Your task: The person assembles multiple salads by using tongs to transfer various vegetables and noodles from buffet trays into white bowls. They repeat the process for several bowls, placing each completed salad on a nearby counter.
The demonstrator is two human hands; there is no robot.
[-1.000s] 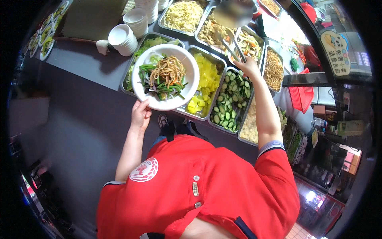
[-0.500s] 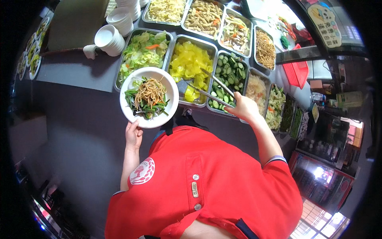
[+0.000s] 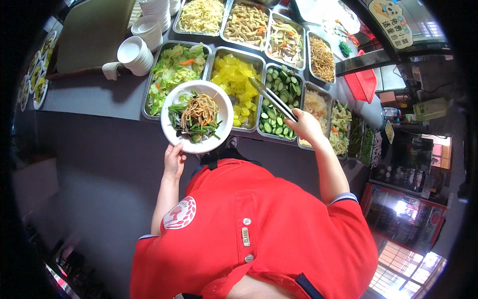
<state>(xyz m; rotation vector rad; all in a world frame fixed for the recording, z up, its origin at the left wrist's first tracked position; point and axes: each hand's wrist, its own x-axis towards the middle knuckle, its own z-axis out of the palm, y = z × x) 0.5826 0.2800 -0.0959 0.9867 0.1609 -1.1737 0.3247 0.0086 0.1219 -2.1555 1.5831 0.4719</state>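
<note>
My left hand (image 3: 174,158) is closed on the near rim of a white bowl (image 3: 225,107), tilted slightly toward me. Brown noodles (image 3: 200,110) lie in it over green bean pieces, with other vegetables beneath. My right hand (image 3: 304,125) grips metal tongs (image 3: 273,97), whose arms are close together. Their tips hover at the right side of a tray of yellow translucent slices (image 3: 231,72); I make out no food between them. Below the tongs is a tray of sliced cucumber (image 3: 279,117). The bowl overlaps the near corners of the lettuce tray (image 3: 177,70) and the yellow tray.
Stacked white bowls (image 3: 135,54) stand left of the trays, beside a folded cloth (image 3: 111,70). Farther back are trays of shredded vegetables (image 3: 201,16), brown strips (image 3: 245,25) and noodles (image 3: 322,57). A red basket (image 3: 361,84) sits at right. Filled plates (image 3: 37,79) line the far left.
The tongs' arms have closed together, and their tips have moved up and away from the near part of the yellow slices. The bowl has shifted right and slightly away from me.
</note>
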